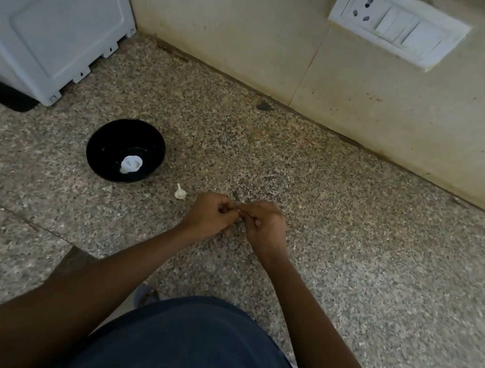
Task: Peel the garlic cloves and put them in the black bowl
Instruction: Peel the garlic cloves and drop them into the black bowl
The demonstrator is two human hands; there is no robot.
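Observation:
A black bowl stands on the speckled granite counter, with pale peeled garlic lying in its bottom. A small white garlic piece lies on the counter just right of the bowl. My left hand and my right hand meet fingertip to fingertip above the counter, right of that piece. Both have curled fingers pinching a small garlic clove between them; the clove itself is almost fully hidden by the fingers.
A white appliance stands at the back left, close behind the bowl. The beige wall runs along the back of the counter and carries a white socket and switch plate. My blue shirt fills the bottom of the view.

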